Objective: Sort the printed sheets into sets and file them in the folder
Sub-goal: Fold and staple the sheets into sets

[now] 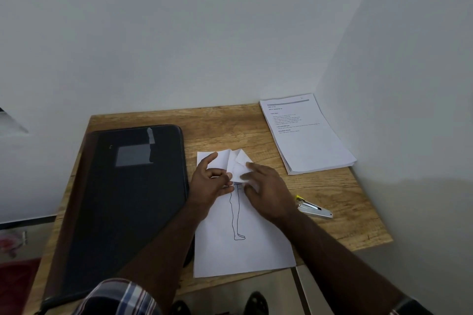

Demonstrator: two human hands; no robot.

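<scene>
A white sheet with a line drawing of legs (245, 243) lies in the middle of the wooden table (225, 125). Its upper right corner (239, 161) is folded up, showing several layered sheet corners. My left hand (210, 181) pinches these folded corners between thumb and fingers. My right hand (266, 186) rests on the sheets just right of the fold, fingertips touching the lifted paper. A stack of printed text sheets (307, 135) lies at the table's far right corner. The black folder (128, 199) lies shut on the left.
A small silver stapler with a yellow tip (313, 208) lies on the table right of my right hand. White walls close in behind and on the right. The table's front edge runs just below the drawn sheet.
</scene>
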